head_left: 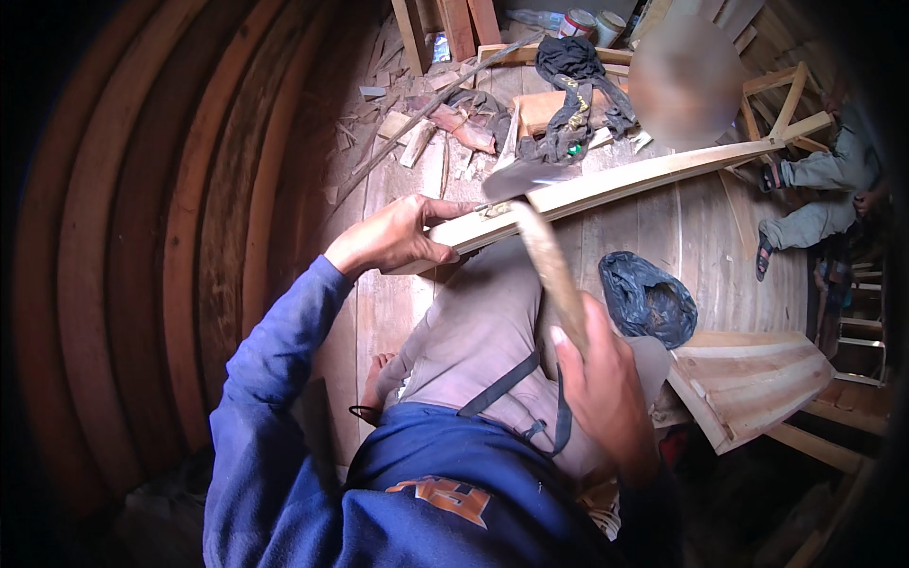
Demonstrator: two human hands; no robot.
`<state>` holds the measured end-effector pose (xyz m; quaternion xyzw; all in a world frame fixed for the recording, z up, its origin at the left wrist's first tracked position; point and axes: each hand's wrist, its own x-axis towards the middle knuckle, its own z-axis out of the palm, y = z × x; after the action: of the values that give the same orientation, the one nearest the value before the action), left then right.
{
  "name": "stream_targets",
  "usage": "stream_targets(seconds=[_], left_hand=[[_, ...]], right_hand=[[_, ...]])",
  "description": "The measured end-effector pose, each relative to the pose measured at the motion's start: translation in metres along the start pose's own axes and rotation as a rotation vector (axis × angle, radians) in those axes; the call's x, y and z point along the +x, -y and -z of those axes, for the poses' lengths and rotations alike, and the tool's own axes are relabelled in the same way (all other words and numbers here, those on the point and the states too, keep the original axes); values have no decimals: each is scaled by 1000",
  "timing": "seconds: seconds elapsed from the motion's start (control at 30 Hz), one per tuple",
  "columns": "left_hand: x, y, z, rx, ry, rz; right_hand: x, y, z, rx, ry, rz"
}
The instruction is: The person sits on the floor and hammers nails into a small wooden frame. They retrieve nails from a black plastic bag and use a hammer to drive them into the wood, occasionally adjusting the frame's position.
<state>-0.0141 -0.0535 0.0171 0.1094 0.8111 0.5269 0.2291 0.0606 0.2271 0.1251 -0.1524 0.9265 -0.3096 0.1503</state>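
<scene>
My left hand [402,232] is closed round the near end of a long pale wooden beam [615,189], fingers over the top and thumb on the side facing me. By its fingertips lies a small thin dark piece, perhaps a nail, too small to be sure. In my right hand [606,379] is the wooden handle of a hammer [549,260]. Its grey metal head, smeared by motion, is over the beam just right of my left fingers; whether it touches the wood I cannot tell. The beam rises to the right across my lap.
A black plastic bag [649,298] lies right of my leg, near a wooden panel [748,383]. Wood scraps [417,142] and dark cloth [578,85] litter the floor ahead. Another person's legs [819,180] are at the beam's far end. Curved planks [180,237] wall the left.
</scene>
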Motion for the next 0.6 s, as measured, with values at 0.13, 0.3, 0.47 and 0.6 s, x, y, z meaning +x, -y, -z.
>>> stream_targets(seconds=[0.13,0.3,0.47,0.6], left_hand=[[-2,5,3,-71,8,-24],[-3,6,0,-83,13,10],[2,10,-1,-125,22,3],[-1,19,-5,-8,-14,-55]], right_hand=[[-2,1,1,43,-20,9],[-22,13,8,299,-156,33],[-9,3,-2,125,-53,-18],[0,9,-1,109,-58,-37]])
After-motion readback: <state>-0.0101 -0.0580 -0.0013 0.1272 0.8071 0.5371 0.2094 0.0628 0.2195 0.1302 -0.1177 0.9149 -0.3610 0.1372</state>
